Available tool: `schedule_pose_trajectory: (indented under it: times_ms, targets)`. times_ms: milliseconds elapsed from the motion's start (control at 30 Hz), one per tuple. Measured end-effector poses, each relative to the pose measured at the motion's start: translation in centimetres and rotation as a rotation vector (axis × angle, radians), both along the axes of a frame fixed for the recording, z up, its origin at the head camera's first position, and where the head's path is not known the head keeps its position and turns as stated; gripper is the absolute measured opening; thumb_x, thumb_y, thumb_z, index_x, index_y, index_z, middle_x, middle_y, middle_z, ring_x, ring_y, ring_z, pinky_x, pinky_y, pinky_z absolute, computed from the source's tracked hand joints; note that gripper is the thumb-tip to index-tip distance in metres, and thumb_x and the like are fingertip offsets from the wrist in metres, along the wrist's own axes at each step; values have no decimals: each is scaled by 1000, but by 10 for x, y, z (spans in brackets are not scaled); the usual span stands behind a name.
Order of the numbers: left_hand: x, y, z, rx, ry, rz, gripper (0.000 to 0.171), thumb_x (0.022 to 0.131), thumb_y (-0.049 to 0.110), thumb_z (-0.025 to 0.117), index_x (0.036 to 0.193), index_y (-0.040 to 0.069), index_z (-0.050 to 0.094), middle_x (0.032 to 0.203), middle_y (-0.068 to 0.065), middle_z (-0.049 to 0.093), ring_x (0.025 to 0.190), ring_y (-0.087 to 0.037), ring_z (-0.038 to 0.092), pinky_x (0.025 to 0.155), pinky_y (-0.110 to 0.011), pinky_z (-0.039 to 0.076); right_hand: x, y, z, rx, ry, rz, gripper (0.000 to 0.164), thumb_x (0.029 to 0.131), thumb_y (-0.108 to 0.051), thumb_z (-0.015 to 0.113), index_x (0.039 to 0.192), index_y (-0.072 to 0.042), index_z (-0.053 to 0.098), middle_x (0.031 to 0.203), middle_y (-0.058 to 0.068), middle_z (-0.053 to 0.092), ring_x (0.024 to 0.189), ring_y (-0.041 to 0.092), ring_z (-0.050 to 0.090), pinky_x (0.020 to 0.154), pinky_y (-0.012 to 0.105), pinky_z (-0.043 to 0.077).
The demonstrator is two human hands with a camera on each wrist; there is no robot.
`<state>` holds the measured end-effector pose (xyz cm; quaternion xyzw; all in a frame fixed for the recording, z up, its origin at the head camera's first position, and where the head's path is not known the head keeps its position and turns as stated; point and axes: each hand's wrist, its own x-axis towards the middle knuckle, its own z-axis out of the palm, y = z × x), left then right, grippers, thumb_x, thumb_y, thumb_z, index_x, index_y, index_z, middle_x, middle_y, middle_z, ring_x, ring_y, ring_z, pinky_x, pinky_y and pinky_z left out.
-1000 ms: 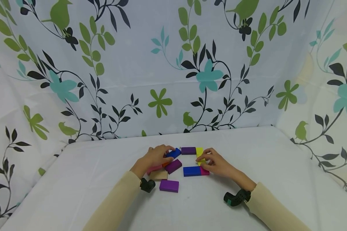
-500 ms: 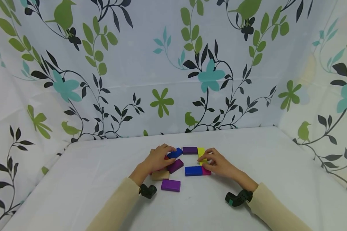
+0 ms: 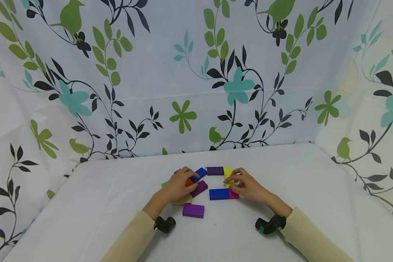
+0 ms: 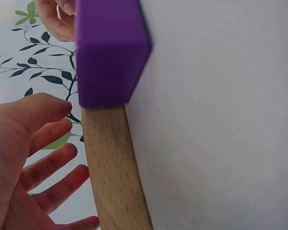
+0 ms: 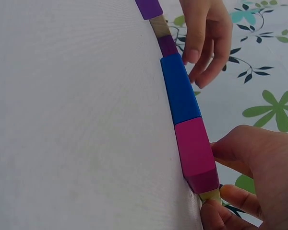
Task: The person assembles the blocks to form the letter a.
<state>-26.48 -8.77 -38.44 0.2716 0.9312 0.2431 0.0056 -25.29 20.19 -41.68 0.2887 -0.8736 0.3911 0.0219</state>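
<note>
My left hand (image 3: 180, 183) lies over the left group of blocks, its fingers near a blue block (image 3: 199, 174) and an orange block (image 3: 189, 182). A tilted purple block (image 3: 199, 188) is beside the thumb, a wooden block (image 3: 183, 199) below the palm. In the left wrist view the fingers (image 4: 53, 163) are spread and loosely bent, with nothing visible between them. At the right group, my right hand (image 3: 249, 185) curls its fingers round a yellow block (image 3: 227, 171). Its thumb is by a pink block (image 5: 197, 146) that adjoins a blue block (image 3: 219, 194).
A dark purple block (image 3: 215, 171) meets the yellow one at the back. Another purple block (image 3: 193, 210) lies in front of the left group. Parts of a green block (image 3: 164, 184) and a pink one (image 3: 177, 171) show past the left hand. Patterned cloth (image 3: 183, 72) hangs behind the white table (image 3: 232, 236).
My left hand has shifted slightly left and toward me, so the orange block and bits of the green and pink ones show. The right hand keeps its place at the yellow block.
</note>
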Motion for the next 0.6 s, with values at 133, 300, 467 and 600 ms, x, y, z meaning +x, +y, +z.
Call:
schedule_pose_trajectory:
  times_ms: [133, 300, 467, 600]
  targets:
    - [4, -2, -1, 19, 25, -33, 28, 93, 18, 64, 120, 8, 64, 116, -12, 57, 105, -26, 54, 91, -43, 51, 0, 0, -1, -2, -2, 1, 20, 93, -10, 61, 111, -7, 70, 121, 17, 47, 92, 21, 54, 77, 25, 49]
    - [8, -6, -3, -18, 69, -83, 28, 92, 20, 65, 118, 9, 65, 114, -12, 61, 101, -26, 53, 83, -44, 46, 0, -1, 0, 0, -8, 4, 20, 93, -10, 61, 111, -7, 70, 121, 17, 46, 94, 22, 54, 78, 25, 49]
    - [9, -7, -2, -64, 68, -106, 34, 91, 26, 68, 122, 12, 64, 123, -13, 61, 113, -32, 51, 93, -54, 43, 0, -2, 2, 0, -7, 3, 20, 93, -10, 61, 111, -6, 70, 122, 18, 46, 91, 20, 54, 77, 25, 50]
    - [8, -6, -3, -95, 69, -120, 38, 90, 29, 70, 125, 15, 64, 128, -12, 60, 122, -35, 46, 99, -59, 39, 1, -2, 3, -4, 1, 0, 20, 93, -10, 61, 111, -6, 70, 121, 19, 47, 91, 21, 54, 77, 26, 50]
